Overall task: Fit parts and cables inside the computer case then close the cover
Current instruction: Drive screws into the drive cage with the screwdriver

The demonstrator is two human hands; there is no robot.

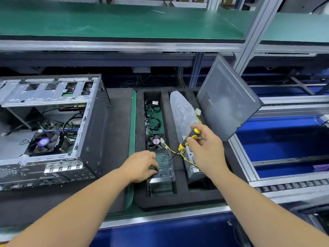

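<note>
An open computer case lies on its side at the left, its motherboard and CPU fan showing. My right hand grips a yellow-and-black screwdriver, whose tip points down into a clear plastic screw box. My left hand reaches into that box with curled fingers, pinching among small dark screws; what it holds is hidden. The grey side cover leans upright at the right.
A black foam tray holds black cables, a loose fan, a bubble-wrapped part and a power supply with yellow wires. A green-topped shelf spans the back. Roller conveyor rails run at the right.
</note>
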